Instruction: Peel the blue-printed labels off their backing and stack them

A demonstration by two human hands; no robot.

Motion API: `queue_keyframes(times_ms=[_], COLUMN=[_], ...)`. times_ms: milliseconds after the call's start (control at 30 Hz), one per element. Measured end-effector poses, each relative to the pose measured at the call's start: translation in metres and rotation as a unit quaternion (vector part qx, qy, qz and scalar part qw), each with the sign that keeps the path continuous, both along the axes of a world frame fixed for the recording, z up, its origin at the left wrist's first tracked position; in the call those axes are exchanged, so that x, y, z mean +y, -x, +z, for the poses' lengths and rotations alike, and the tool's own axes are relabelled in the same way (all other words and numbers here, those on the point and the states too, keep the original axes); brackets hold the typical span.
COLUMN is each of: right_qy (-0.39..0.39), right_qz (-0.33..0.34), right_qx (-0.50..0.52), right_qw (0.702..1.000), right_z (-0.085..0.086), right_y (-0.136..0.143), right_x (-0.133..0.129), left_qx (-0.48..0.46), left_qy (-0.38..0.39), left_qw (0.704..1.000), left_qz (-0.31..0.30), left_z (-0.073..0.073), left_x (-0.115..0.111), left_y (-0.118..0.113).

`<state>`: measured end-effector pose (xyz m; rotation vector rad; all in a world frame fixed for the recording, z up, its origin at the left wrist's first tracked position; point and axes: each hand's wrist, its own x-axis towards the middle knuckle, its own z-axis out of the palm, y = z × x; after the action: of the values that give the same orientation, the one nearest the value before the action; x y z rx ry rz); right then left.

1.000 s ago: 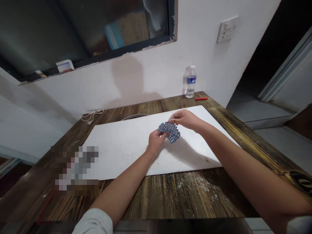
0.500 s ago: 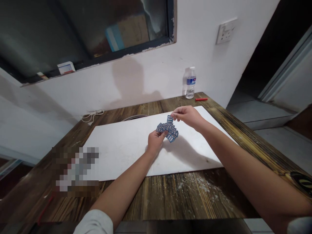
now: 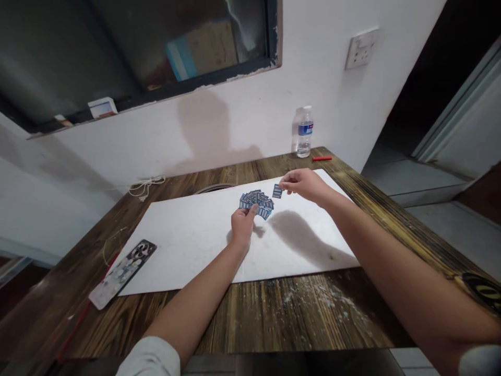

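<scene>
Several small blue-and-white cards (image 3: 257, 201) are spread like a fan in my left hand (image 3: 242, 224), the thumb pressed over their lower part. To the right, my right hand (image 3: 303, 185) pinches a single card (image 3: 277, 191) of the same look between thumb and fingertips. A gap separates that card from the fan. Both hands are above a white board (image 3: 188, 235) lying on the wooden table, and their shadows fall on it.
A phone (image 3: 123, 274) lies across the board's left edge. White cable (image 3: 145, 186) is at the back left. A water bottle (image 3: 305, 133) and a red stick-like object (image 3: 322, 158) are at the back right. A round black-and-yellow object (image 3: 483, 292) sits at the right edge.
The single card has come apart from the fan in my right hand. My left hand has moved a little left and up with the fanned cards. The phone's area, blurred before, now shows clearly.
</scene>
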<state>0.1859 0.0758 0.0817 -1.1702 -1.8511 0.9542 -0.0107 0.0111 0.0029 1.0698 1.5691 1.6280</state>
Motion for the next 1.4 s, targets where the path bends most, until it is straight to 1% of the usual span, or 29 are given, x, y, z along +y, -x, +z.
queue_keyframes(times_ms=[133, 200, 267, 433, 500, 567, 633, 700, 833, 933, 1000, 1100, 1233, 1400], right_qy=[0.021, 0.028, 0.025, -0.023, -0.042, -0.065, -0.087, -0.089, -0.061, -0.065, -0.062, -0.063, -0.080, -0.072], right_qz=[0.024, 0.036, 0.034, 0.009, 0.001, -0.015, -0.026, -0.018, 0.034, 0.071, 0.080, 0.086, 0.095, 0.090], right_qx=[-0.035, -0.070, -0.110, -0.193, -0.223, -0.229, -0.199, -0.145, -0.051, -0.020, -0.004, -0.007, -0.056, -0.059], right_qw=[0.999, 0.996, 0.993, 0.981, 0.974, 0.971, 0.976, 0.985, 0.996, 0.995, 0.995, 0.994, 0.991, 0.992], right_z=[-0.006, -0.010, -0.016, -0.029, -0.032, -0.032, -0.029, -0.024, -0.010, 0.000, 0.004, 0.008, 0.009, 0.009], right_y=[-0.001, -0.002, -0.004, -0.009, -0.009, -0.007, -0.005, -0.001, 0.009, 0.015, 0.017, 0.016, 0.014, 0.013], right_x=[0.004, 0.007, 0.011, 0.020, 0.021, 0.021, 0.019, 0.015, 0.002, -0.008, -0.013, -0.016, -0.016, -0.017], left_qx=[-0.009, -0.013, -0.012, -0.015, -0.020, -0.013, 0.000, 0.009, 0.006, 0.003, 0.007, 0.017, 0.013, 0.013], left_qy=[-0.008, -0.013, -0.011, -0.014, -0.015, -0.008, -0.001, 0.004, -0.010, -0.028, -0.034, -0.039, -0.047, -0.042], left_qw=[1.000, 1.000, 1.000, 1.000, 1.000, 1.000, 1.000, 1.000, 0.998, 0.995, 0.992, 0.991, 0.990, 0.991], left_qz=[-0.005, -0.012, -0.010, -0.002, -0.006, -0.006, -0.007, -0.015, -0.058, -0.099, -0.120, -0.130, -0.129, -0.129], left_z=[-0.004, -0.006, -0.007, -0.004, -0.003, -0.003, -0.004, -0.005, -0.001, 0.003, 0.004, 0.002, 0.000, 0.003], left_x=[0.001, 0.002, 0.002, 0.001, 0.000, 0.000, 0.001, 0.001, -0.003, -0.008, -0.009, -0.009, -0.007, -0.009], left_y=[0.002, 0.002, 0.003, 0.002, 0.001, 0.001, 0.001, 0.000, -0.003, -0.006, -0.007, -0.007, -0.006, -0.007])
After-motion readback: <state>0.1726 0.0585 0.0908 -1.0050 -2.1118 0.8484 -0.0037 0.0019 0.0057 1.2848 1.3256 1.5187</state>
